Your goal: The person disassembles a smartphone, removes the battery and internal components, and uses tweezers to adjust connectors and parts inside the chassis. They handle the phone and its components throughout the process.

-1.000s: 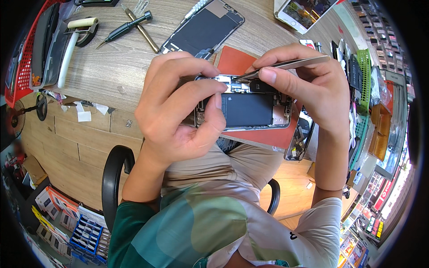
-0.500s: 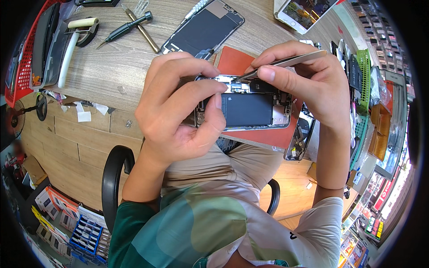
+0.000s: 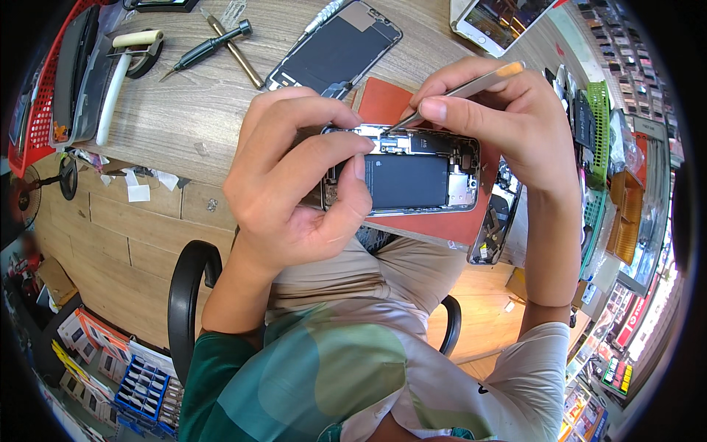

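An opened phone [image 3: 409,181] lies sideways on a reddish-brown pad [image 3: 384,102], its black battery and circuit board exposed. My left hand [image 3: 283,173] is closed around the phone's left end, with thumb and fingertips on its frame and inner parts. In my right hand [image 3: 501,121], pinched between thumb and fingers, is a pair of metal tweezers [image 3: 471,87]. Their tips reach down to the board near the phone's upper edge, close to my left fingertips. Whether the tips grip a small part is too fine to make out.
A detached phone screen [image 3: 335,50] lies behind the pad, with a screwdriver [image 3: 210,48] and a roller [image 3: 118,81] to its left. A white phone [image 3: 495,26] sits at the back right. Another opened phone body [image 3: 495,225] rests beside the pad. A green basket [image 3: 599,132] stands far right.
My right hand has shifted slightly upward, and the tweezers stand steeper, their tips still on the same part of the board. My left hand and the phone stay put.
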`<state>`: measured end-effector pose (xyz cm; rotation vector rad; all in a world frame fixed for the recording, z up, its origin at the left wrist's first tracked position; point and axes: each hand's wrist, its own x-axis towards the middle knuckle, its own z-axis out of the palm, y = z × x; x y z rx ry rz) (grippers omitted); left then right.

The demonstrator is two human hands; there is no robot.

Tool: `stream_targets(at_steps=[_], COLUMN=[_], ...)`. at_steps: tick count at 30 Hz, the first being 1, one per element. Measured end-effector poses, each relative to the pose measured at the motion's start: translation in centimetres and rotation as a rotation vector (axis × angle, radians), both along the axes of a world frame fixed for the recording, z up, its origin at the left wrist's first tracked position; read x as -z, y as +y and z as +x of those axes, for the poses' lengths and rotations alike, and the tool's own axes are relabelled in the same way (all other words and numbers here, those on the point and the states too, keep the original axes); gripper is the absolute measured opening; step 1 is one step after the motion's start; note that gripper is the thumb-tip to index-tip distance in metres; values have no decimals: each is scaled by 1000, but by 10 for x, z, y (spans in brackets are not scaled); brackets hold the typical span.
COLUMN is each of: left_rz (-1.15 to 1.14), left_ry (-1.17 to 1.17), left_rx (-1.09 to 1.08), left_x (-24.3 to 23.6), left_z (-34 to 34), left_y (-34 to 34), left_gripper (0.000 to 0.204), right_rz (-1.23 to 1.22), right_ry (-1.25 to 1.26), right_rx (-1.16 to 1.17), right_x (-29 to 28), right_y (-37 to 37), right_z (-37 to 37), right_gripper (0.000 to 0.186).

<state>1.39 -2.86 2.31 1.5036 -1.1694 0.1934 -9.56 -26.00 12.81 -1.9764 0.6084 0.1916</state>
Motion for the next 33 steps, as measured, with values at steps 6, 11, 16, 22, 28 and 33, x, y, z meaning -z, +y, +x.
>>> stream_targets(at_steps=[6,11,16,22,28,33], left_rz=[-2,-5,-39,-58,-59,7], left_ry=[-15,-7,-27,-36,-35,3], left_rx=[-5,-2,-13,-19,-18,-2], left_x=[0,1,3,3,4,-2], left_z=[1,1,2,2,3,0], left_y=[0,0,-3,-4,-4,0], left_gripper=[24,24,28,31,32,26], right_rz=[59,76,130,238,304,303], right_ry=[29,7,-15,-81,-100,-111], right_rx=[24,29,55,30,40,28], right_x=[-5,1,5,9,10,11], right_y=[1,-3,-4,-6,-6,-6], right_z=[5,6,6,6,6,5], right_gripper=[27,26,23,22,23,23])
